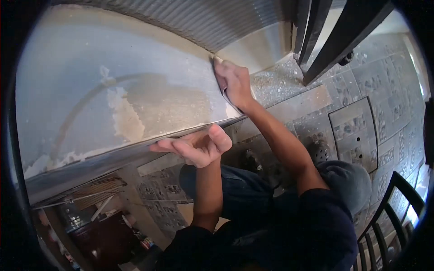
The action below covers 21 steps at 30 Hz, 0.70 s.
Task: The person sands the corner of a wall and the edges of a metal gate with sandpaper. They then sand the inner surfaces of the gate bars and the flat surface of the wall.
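Sanding a patched wall panel

I see my right hand (pixel 235 83) pressing a sanding pad (pixel 222 86) flat against the wall panel (pixel 113 90), beside its filler patch (pixel 129 119); my left hand (pixel 199 147) cups the panel's lower edge, fingers together.

Dark navy short-sleeved shirt (pixel 316 226), blue jeans (pixel 244 189) (forearms bare), no gloves or rings.

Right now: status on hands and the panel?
Left hand open under panel edge. Right hand pressing a pad flat on panel's face. White patch mid-panel. Nothing in the way.
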Available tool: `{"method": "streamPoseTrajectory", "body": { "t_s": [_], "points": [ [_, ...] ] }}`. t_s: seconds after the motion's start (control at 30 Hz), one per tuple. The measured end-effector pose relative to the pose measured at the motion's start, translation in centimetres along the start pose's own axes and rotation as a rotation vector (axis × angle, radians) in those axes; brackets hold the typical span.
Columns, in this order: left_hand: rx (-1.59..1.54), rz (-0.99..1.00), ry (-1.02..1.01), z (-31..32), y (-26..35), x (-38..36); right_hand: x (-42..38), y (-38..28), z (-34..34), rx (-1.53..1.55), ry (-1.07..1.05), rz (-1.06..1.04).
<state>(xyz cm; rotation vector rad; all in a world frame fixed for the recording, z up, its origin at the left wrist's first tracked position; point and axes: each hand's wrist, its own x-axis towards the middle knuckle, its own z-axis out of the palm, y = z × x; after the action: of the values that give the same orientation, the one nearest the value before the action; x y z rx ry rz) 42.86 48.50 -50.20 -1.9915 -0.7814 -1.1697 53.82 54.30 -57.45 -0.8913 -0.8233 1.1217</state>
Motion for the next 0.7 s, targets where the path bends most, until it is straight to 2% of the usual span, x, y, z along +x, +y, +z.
{"method": "streamPoseTrajectory", "body": {
  "t_s": [0.03,0.1,0.17,0.27,0.3,0.37,0.43,0.5,0.57,0.6,0.63,0.67,0.7],
  "points": [
    [-0.01,0.046,-0.013,-0.2,-0.4,-0.3,0.3,1.3,-0.4,0.042,0.055,0.039],
    [-0.029,0.005,-0.001,-0.3,-0.5,-1.2,0.6,5.9,-2.1,-0.152,0.11,0.005],
    [-0.022,-0.054,0.044,0.1,0.0,-1.0,-0.7,11.8,-4.9,-0.385,0.216,0.146],
    [-0.005,0.025,0.024,0.0,-0.2,-1.0,-2.3,15.0,-6.0,-0.396,0.359,0.081],
    [-0.026,0.032,0.048,0.2,-0.2,-1.3,-1.9,15.7,-5.7,-0.46,0.343,0.129],
    [0.015,0.018,0.003,-0.5,-0.3,-1.6,-1.0,10.9,-3.9,-0.263,0.281,0.152],
    [0.035,-0.047,-0.036,-0.6,-0.1,-2.0,0.0,4.0,-1.5,-0.218,0.214,0.121],
    [0.041,-0.044,-0.037,-0.2,0.0,-2.0,0.4,0.4,0.4,-0.216,0.058,-0.185],
    [0.08,0.0,-0.123,-1.0,-0.5,-2.4,-0.4,-2.5,1.3,-0.117,0.055,-0.141],
    [0.078,0.004,-0.121,-1.0,-0.3,-2.6,-0.5,-3.3,1.5,-0.008,0.059,-0.114],
    [0.092,0.025,-0.167,-1.0,-0.4,-2.7,0.2,-1.5,1.1,-0.039,0.183,-0.277],
    [0.108,0.051,-0.216,-1.1,-0.6,-2.9,0.7,0.3,0.7,-0.027,0.186,-0.284],
    [0.2,0.043,-0.287,-1.1,-0.3,-3.4,0.9,1.9,0.2,-0.004,0.162,-0.147]
  ]
}}
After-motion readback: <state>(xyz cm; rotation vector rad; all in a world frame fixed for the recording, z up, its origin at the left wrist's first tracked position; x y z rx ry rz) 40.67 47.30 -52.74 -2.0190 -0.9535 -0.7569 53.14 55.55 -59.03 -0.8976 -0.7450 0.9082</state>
